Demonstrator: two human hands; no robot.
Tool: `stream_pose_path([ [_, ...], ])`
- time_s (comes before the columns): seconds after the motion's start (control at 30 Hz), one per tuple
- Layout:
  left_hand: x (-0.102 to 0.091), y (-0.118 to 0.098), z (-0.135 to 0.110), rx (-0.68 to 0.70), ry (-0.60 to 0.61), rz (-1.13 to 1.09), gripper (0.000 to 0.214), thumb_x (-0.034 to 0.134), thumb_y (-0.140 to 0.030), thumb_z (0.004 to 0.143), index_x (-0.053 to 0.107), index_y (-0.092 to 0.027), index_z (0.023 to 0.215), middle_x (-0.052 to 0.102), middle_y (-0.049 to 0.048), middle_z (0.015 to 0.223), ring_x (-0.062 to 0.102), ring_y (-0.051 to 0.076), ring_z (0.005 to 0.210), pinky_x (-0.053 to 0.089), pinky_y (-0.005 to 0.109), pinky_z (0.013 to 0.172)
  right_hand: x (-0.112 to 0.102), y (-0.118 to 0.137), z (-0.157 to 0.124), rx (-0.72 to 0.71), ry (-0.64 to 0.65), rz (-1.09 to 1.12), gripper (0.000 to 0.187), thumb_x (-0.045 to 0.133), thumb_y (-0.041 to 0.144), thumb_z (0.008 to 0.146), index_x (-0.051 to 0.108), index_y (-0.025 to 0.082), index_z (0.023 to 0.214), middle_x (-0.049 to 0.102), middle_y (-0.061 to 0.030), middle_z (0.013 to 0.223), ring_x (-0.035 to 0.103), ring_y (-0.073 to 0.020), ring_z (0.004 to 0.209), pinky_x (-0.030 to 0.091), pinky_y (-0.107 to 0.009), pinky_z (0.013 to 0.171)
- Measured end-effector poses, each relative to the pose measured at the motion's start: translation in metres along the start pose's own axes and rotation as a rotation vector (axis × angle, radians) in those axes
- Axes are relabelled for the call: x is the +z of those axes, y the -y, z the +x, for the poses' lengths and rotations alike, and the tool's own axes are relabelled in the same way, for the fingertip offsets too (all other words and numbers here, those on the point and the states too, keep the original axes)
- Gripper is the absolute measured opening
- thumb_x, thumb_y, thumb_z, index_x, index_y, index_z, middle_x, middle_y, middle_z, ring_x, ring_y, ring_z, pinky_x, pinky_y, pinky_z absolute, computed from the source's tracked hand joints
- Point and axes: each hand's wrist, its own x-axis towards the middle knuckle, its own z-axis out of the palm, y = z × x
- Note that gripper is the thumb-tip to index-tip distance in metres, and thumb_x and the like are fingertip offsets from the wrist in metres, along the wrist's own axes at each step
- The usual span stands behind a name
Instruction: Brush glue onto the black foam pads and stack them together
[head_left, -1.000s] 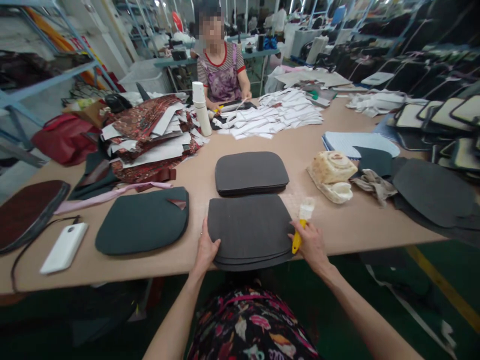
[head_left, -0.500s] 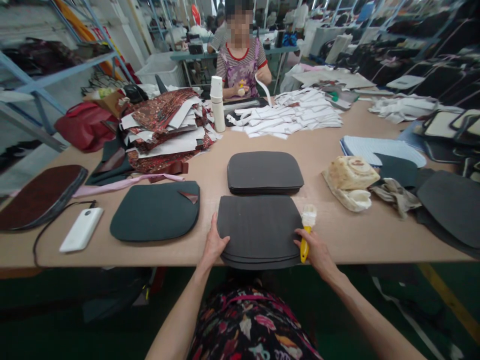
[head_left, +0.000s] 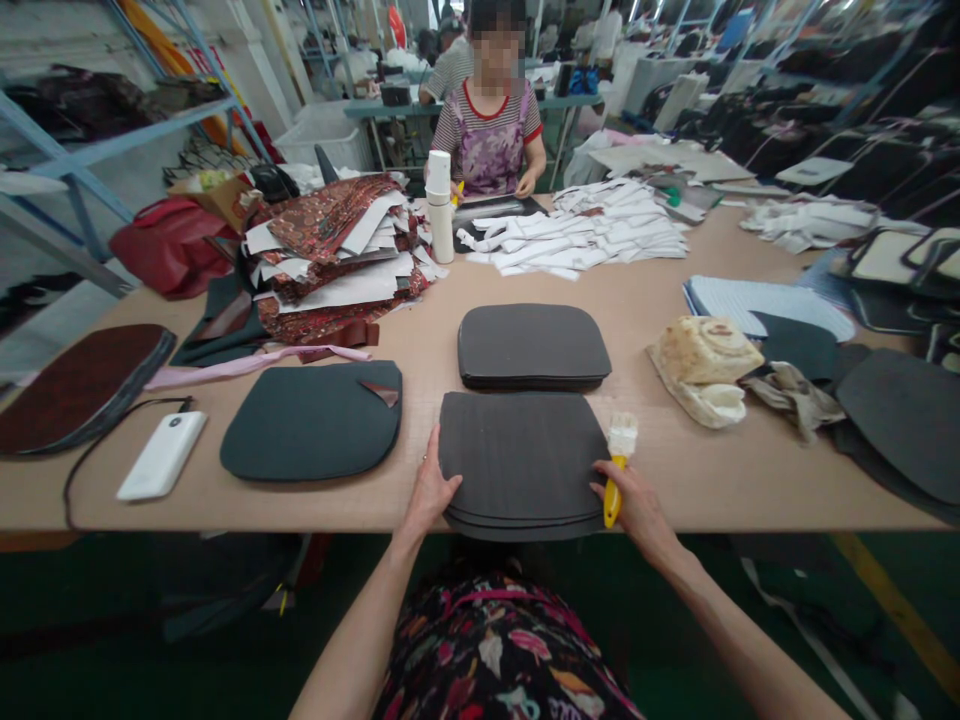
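Observation:
A stack of dark grey panels (head_left: 525, 450), straight along the back and curved at the front, lies at the table's front edge in the head view. My left hand (head_left: 433, 492) grips its left side, thumb over the top and fingers along the edge. My right hand (head_left: 634, 497) is closed round a paintbrush (head_left: 613, 490) with a yellow handle and whitish bristles pointing away from me. Fingertips of that hand also touch the stack's right edge. Just behind sits a second stack of grey panels (head_left: 534, 345).
Left are a dark green panel stack (head_left: 311, 425), a white power bank (head_left: 163, 455) with a cable, and patterned material (head_left: 330, 230). Right are a crusted glue container (head_left: 705, 350) and more dark panels (head_left: 900, 420). Opposite, a co-worker (head_left: 491, 130) sits behind white strips (head_left: 577, 225) and a white bottle (head_left: 441, 215).
Both my hands stay on the stack, with the brush still in the right. Across the table, the co-worker has lowered the white strip that was held up. My view has shifted slightly.

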Motion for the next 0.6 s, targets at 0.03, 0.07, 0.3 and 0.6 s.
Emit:
stream_pose_path([
  [0.03, 0.0, -0.001, 0.0, 0.003, 0.002, 0.013, 0.093, 0.061, -0.005, 0.064, 0.012, -0.019, 0.142, 0.036, 0.0136, 0.141, 0.036, 0.025, 0.129, 0.029, 0.042, 0.109, 0.0, 0.0, 0.0, 0.001, -0.002, -0.001, 0.03, 0.047, 0.039, 0.082, 0.06, 0.02, 0.102, 0.057, -0.0101, 0.093, 0.058, -0.0245, 0.084, 0.049, -0.037, 0.07],
  [0.07, 0.0, -0.001, 0.0, 0.007, 0.004, 0.026, 0.094, 0.061, -0.005, 0.064, 0.011, -0.019, 0.143, 0.036, 0.014, 0.141, 0.036, 0.025, 0.129, 0.029, 0.042, 0.108, -0.001, 0.001, 0.0, 0.001, -0.002, -0.001, 0.03, 0.047, 0.039, 0.082, 0.06, 0.02, 0.102, 0.057, -0.0101, 0.093, 0.058, -0.0246, 0.084, 0.049, -0.036, 0.07],
  [0.3, 0.003, -0.004, -0.005, 0.096, -0.032, 0.205, 0.09, 0.058, -0.005, 0.067, 0.013, -0.022, 0.142, 0.023, 0.0124, 0.146, 0.023, 0.026, 0.135, 0.024, 0.045, 0.109, -0.002, 0.004, 0.0, -0.001, -0.019, 0.014, 0.029, 0.046, 0.039, 0.083, 0.061, 0.02, 0.1, 0.057, -0.0095, 0.09, 0.059, -0.0242, 0.083, 0.049, -0.036, 0.069],
  [0.6, 0.007, -0.003, -0.013, 0.266, 0.041, 0.605, 0.051, 0.046, -0.002, 0.068, 0.06, -0.023, 0.112, 0.048, 0.01, 0.128, 0.034, 0.032, 0.125, 0.028, 0.053, 0.103, 0.018, -0.015, -0.003, -0.086, -0.133, 0.042, 0.027, 0.047, 0.037, 0.082, 0.064, 0.022, 0.098, 0.06, -0.0102, 0.087, 0.063, -0.0253, 0.078, 0.053, -0.036, 0.064],
])
